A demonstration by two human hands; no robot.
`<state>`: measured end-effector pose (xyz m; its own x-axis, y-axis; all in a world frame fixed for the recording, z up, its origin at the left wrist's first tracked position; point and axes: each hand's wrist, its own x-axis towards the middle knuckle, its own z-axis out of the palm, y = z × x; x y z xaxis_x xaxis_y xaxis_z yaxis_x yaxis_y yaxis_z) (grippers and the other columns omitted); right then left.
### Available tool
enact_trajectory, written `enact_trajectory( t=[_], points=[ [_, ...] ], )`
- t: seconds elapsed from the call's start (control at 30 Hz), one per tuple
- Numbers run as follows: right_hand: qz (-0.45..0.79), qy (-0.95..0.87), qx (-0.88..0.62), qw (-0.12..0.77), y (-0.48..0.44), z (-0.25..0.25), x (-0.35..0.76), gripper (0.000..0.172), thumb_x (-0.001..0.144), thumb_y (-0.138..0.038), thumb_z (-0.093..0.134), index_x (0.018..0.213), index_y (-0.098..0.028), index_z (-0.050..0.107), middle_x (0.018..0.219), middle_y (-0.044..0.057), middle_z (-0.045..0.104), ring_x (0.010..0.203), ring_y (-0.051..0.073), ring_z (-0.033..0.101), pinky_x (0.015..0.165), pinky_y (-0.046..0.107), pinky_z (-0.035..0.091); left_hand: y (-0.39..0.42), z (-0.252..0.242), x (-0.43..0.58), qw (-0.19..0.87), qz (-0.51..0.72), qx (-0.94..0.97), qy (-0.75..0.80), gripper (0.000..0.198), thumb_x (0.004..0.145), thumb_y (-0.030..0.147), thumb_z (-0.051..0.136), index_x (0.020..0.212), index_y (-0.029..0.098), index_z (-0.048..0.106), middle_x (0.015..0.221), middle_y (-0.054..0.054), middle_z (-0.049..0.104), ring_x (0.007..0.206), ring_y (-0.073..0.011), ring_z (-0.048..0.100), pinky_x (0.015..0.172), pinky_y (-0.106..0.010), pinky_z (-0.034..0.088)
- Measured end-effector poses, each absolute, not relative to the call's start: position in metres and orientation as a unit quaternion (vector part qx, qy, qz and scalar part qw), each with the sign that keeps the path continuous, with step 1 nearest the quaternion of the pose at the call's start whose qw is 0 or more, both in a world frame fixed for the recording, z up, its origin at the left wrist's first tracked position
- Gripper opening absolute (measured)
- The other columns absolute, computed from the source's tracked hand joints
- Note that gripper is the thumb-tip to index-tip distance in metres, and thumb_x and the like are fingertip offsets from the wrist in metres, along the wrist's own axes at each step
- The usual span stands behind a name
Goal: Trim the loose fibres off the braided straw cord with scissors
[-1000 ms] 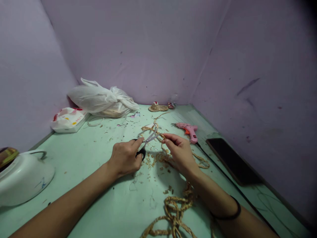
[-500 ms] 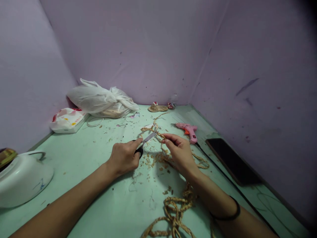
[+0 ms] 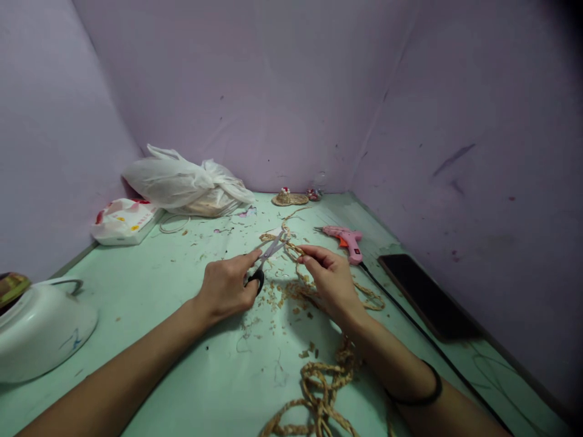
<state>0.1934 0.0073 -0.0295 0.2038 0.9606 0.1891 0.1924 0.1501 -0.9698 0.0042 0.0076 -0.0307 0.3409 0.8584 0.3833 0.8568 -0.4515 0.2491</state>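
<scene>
My left hand (image 3: 226, 287) grips black-handled scissors (image 3: 264, 262), the blades slightly apart and pointing up and right at a braided straw cord (image 3: 291, 247). My right hand (image 3: 331, 277) pinches that same cord just right of the blades. From there the cord runs back under my right forearm into a loose tangle (image 3: 321, 388) near the front edge. Small straw clippings (image 3: 285, 297) lie scattered on the pale green table (image 3: 182, 340) between my hands.
A pink glue gun (image 3: 346, 238) lies beyond my right hand, its black cable running toward me. A dark phone (image 3: 426, 294) lies by the right wall. At left stand a white bowl (image 3: 43, 331), a flat packet (image 3: 125, 220) and a white plastic bag (image 3: 186, 182). A small straw hat (image 3: 290, 196) sits at the back.
The scissor blades closed on the cord half a second ago and now stand slightly apart again. Both hands stay where they were.
</scene>
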Motion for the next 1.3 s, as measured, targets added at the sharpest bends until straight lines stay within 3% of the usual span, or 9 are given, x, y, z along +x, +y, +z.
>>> enact_trajectory(
  t=[0.13, 0.3, 0.47, 1.07, 1.3],
  points=[
    [0.227, -0.597, -0.535, 0.553, 0.007, -0.032, 0.198, 0.025, 0.072, -0.018, 0.048, 0.087, -0.018, 0.068, 0.081, 0.006, 0.068, 0.073, 0.017, 0.060, 0.067, 0.030, 0.045, 0.006, -0.018, 0.001, -0.004, 0.210, 0.822, 0.530, 0.045, 0.070, 0.025, 0.045, 0.113, 0.027, 0.054, 0.088, 0.001, 0.069, 0.071, -0.0167, 0.062, 0.063, -0.026, 0.042],
    [0.033, -0.657, -0.547, 0.517, 0.004, -0.027, 0.207, 0.030, 0.075, -0.012, 0.044, 0.092, -0.021, 0.067, 0.086, 0.004, 0.066, 0.075, 0.017, 0.060, 0.067, 0.028, 0.044, 0.007, 0.003, -0.008, -0.010, 0.139, 0.837, 0.530, 0.042, 0.070, 0.026, 0.044, 0.110, 0.035, 0.055, 0.079, 0.004, 0.069, 0.070, -0.0169, 0.062, 0.057, -0.024, 0.037],
    [-0.040, -0.682, -0.567, 0.461, 0.001, -0.025, 0.208, 0.035, 0.074, -0.009, 0.044, 0.096, -0.023, 0.066, 0.090, 0.004, 0.066, 0.076, 0.017, 0.060, 0.066, 0.027, 0.043, 0.005, 0.010, -0.010, -0.011, 0.105, 0.846, 0.522, 0.036, 0.068, 0.025, 0.044, 0.101, 0.032, 0.059, 0.072, 0.004, 0.067, 0.066, -0.0166, 0.060, 0.054, -0.024, 0.034],
    [-0.006, -0.673, -0.563, 0.479, 0.001, -0.025, 0.205, 0.029, 0.076, -0.012, 0.044, 0.092, -0.022, 0.066, 0.088, 0.004, 0.067, 0.072, 0.017, 0.060, 0.065, 0.027, 0.044, 0.005, 0.006, -0.007, 0.061, 0.108, 0.853, 0.507, 0.045, 0.065, 0.017, 0.042, 0.102, 0.033, 0.060, 0.059, 0.004, 0.061, 0.055, -0.0131, 0.053, 0.051, -0.021, 0.034],
    [0.096, -0.644, -0.539, 0.534, 0.009, -0.032, 0.207, 0.027, 0.079, -0.020, 0.045, 0.099, -0.020, 0.064, 0.090, 0.006, 0.067, 0.079, 0.019, 0.061, 0.071, 0.032, 0.047, 0.011, 0.001, -0.012, 0.081, 0.191, 0.815, 0.540, 0.035, 0.067, 0.019, 0.044, 0.094, 0.028, 0.063, 0.075, 0.004, 0.067, 0.067, -0.0143, 0.058, 0.058, -0.022, 0.039]
  ],
)
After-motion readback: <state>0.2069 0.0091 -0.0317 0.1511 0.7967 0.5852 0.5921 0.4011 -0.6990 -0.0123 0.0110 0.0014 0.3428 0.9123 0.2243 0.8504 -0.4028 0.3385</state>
